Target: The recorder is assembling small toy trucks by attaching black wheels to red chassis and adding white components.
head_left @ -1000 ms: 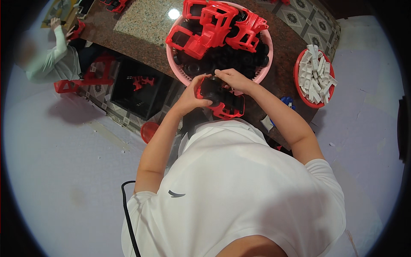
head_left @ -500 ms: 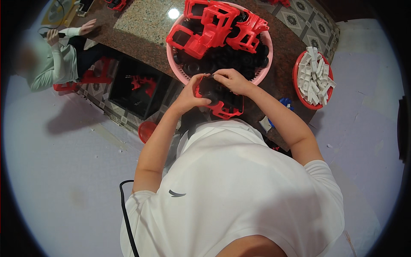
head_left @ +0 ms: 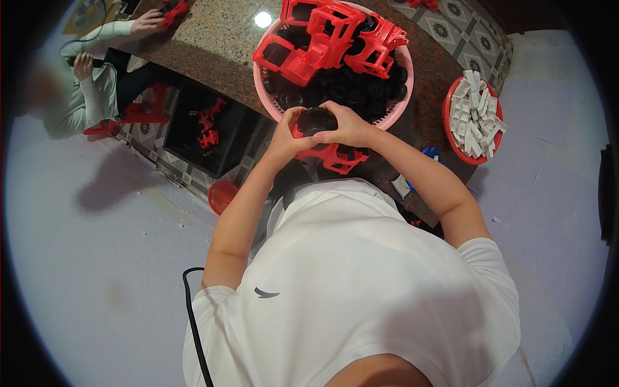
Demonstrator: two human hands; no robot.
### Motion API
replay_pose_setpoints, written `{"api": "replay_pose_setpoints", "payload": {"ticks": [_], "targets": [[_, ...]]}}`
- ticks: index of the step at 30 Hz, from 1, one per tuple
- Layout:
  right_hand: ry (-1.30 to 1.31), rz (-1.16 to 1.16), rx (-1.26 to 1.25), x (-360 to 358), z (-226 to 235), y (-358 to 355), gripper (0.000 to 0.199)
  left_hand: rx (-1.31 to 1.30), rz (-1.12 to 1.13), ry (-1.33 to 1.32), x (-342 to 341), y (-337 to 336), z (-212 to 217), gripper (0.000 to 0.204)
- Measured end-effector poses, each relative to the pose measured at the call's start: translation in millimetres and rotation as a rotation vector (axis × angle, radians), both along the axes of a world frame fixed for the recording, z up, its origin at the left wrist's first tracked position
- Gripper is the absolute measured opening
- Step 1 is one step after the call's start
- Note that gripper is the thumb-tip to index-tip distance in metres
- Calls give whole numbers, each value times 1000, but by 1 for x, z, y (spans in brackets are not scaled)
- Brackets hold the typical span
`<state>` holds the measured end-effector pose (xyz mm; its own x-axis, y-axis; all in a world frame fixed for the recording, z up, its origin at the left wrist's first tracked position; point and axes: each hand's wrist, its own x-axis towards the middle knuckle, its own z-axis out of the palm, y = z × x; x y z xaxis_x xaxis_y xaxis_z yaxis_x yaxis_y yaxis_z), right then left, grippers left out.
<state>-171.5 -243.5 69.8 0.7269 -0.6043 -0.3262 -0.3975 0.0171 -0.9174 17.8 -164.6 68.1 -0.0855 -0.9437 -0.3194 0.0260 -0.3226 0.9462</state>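
Note:
Close to my body, at the near rim of the pink basket, both my hands hold a red plastic toy vehicle body (head_left: 338, 158) with a black round part, like a wheel (head_left: 317, 120), at its far end. My left hand (head_left: 287, 138) is wrapped round the left side, its thumb on the black part. From the other side my right hand (head_left: 350, 126) closes over the same end, thumbs nearly meeting at the near edge. The palms hide much of the body's far end.
A pink basket (head_left: 260, 90) carries red toy bodies (head_left: 316, 39) over black wheels (head_left: 348, 90). At the right, a red basket (head_left: 447, 132) holds white plastic pieces (head_left: 474, 116). Left of me stands a black crate (head_left: 193, 158) with red parts inside. A co-worker (head_left: 97, 84) sits at the far left.
My right hand has gone from a fingertip pinch at the far end to gripping round the black part. The co-worker's hand has reached to a red part; more red pieces lie in the crate.

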Motion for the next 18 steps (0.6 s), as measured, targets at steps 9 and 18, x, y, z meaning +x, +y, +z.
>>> {"api": "replay_pose_setpoints", "payload": {"ticks": [9,18], "targets": [[-79,-22,205,10,-18,-3,71,138,135,172,5,8,-25,66],[201,-305,-622,5,-44,-42,22,241,382,318,26,6,-24,56]]}}
